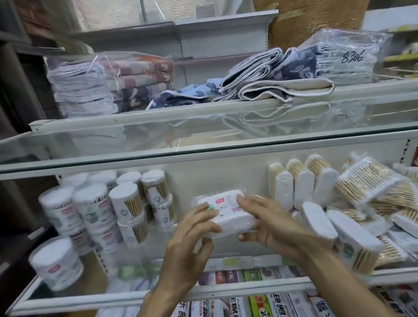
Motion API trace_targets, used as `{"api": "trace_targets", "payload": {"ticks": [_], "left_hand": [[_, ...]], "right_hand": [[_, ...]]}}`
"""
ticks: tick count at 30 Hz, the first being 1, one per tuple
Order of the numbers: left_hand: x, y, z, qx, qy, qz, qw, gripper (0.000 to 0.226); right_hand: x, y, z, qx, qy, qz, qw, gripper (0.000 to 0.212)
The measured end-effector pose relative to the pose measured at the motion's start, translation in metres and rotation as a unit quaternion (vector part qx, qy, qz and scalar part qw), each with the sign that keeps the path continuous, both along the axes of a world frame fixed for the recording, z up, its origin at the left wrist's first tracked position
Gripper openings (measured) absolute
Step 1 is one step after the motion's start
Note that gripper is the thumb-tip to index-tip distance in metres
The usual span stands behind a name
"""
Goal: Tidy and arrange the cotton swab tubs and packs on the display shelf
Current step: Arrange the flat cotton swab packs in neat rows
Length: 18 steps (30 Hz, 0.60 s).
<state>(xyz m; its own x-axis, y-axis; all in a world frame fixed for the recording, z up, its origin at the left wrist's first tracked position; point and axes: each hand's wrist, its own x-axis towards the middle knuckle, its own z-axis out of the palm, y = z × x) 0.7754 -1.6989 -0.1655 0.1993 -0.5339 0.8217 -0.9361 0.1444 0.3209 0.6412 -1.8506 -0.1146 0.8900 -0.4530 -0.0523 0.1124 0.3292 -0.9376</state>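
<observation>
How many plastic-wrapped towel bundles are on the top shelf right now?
2: one striped clear-wrapped towel bundle at the left end, one pale wrapped bundle marked 8306 at the right. Others may sit hidden behind.

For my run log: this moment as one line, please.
left hand: grips swab pack | right hand: grips same pack | position: held between tubs and piled packs, over glass shelf
</observation>
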Motion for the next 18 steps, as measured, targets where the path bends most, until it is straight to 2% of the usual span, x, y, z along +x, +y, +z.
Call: {"api": "trace_targets", "payload": {"ticks": [3, 4, 5, 7, 8, 10, 12, 13, 15, 16, 18], "left_hand": [[0.001, 0.003, 0.001, -0.011, 0.05, 0.03, 0.998, 0.06], [0.0, 0.004, 0.002, -0.019, 0.091, 0.032, 0.995, 0.069], [0.0, 0.006, 0.004, -0.021, 0.169, 0.017, 0.985, 0.074], [0.0, 0.008, 0.007, -0.023, 0.37, -0.062, 0.927, 0.064], [0.001, 0.009, 0.009, -0.023, 0.44, -0.093, 0.893, 0.057], [0.005, 0.009, 0.009, -0.021, 0.493, -0.115, 0.862, 0.052], [0.008, 0.009, 0.01, -0.028, 0.49, -0.11, 0.864, 0.045], [0.009, 0.009, 0.01, -0.034, 0.488, -0.104, 0.866, 0.044], [0.013, 0.009, 0.009, -0.041, 0.5, -0.089, 0.861, 0.045], [0.016, 0.01, 0.008, -0.042, 0.506, -0.079, 0.858, 0.043], [0.022, 0.01, 0.008, -0.036, 0.52, -0.061, 0.851, 0.039]], "right_hand": [[0.01, 0.001, -0.005, 0.033, -0.025, -0.014, 0.999, 0.047], [0.012, 0.0, -0.005, 0.038, -0.034, -0.02, 0.999, 0.046], [0.014, 0.0, -0.006, 0.036, -0.041, -0.026, 0.998, 0.045], [0.018, -0.001, -0.007, 0.023, -0.046, -0.025, 0.998, 0.041], [0.02, 0.0, -0.008, 0.012, -0.044, -0.021, 0.999, 0.039], [0.023, 0.002, -0.009, -0.008, -0.041, -0.016, 0.999, 0.038], [0.027, 0.005, -0.011, -0.033, -0.036, -0.022, 0.999, 0.044], [0.029, 0.004, -0.014, -0.066, -0.028, -0.033, 0.997, 0.054], [0.031, 0.0, -0.022, -0.211, -0.004, -0.056, 0.976, 0.086], [0.032, -0.002, -0.025, -0.301, 0.01, -0.054, 0.952, 0.097], [0.037, -0.004, -0.029, -0.46, 0.038, -0.043, 0.886, 0.095]]}}
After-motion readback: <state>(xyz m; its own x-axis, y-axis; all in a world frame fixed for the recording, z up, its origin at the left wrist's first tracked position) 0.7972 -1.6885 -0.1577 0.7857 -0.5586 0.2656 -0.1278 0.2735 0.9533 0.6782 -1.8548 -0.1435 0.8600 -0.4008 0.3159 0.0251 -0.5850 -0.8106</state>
